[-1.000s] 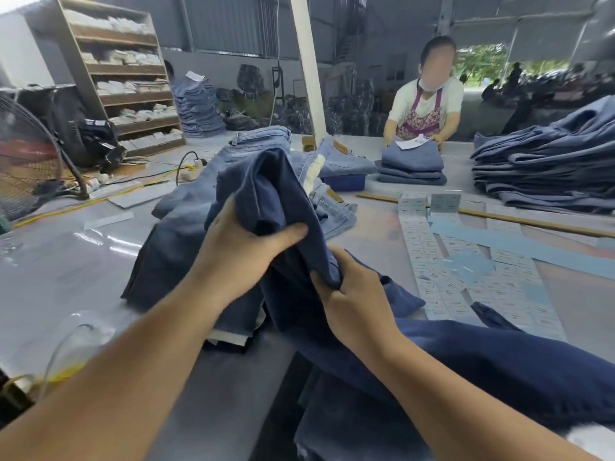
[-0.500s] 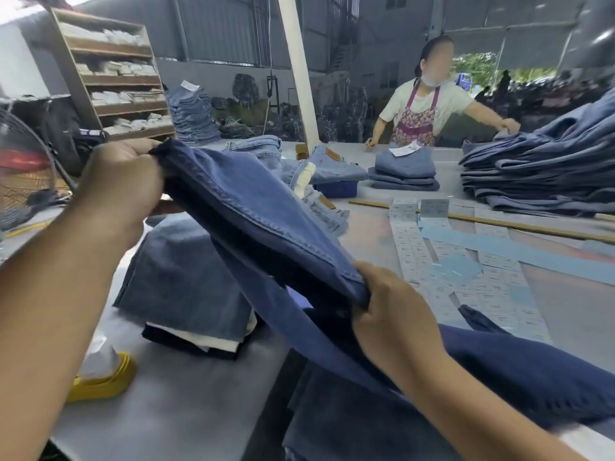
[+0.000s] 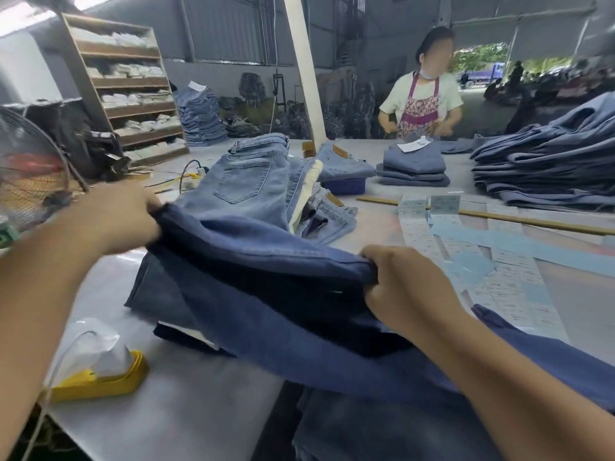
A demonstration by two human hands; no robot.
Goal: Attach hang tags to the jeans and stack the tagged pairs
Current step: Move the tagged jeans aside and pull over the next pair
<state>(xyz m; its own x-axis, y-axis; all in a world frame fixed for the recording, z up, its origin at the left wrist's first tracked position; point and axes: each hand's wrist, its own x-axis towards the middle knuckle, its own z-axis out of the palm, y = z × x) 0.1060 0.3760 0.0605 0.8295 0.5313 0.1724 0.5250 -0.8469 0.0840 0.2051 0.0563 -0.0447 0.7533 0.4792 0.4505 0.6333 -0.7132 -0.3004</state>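
**Me:** Denim, dark blue, stretched between both hands. From the head view, my left hand (image 3: 113, 221) pinches one end of the jeans (image 3: 266, 261), my right hand (image 3: 402, 287) clamps the other, each grip closed tight on the fold. The pair hangs just above a folded stack (image 3: 159, 294) on the bench (image 3: 173, 410).

**Other:** So what makes this step go well?

**Me:** I'd say keeping the edge taut and level, then lowering it square onto that stack so the layers don't slide. No tag shows on this pair from here; I can't tell whether one is attached.

**Other:** Anything crowding you?

**Me:** Lighter jeans (image 3: 253, 181) lie heaped just beyond, and label sheets (image 3: 499, 287) spread to my right, near the trailing leg, which could drag them. A yellow tool (image 3: 100, 377) with a plastic bag sits beside my left arm. Farther off, a worker (image 3: 422, 101) sorts another pile (image 3: 412, 164), and a tall stack (image 3: 549, 161) fills the right end.
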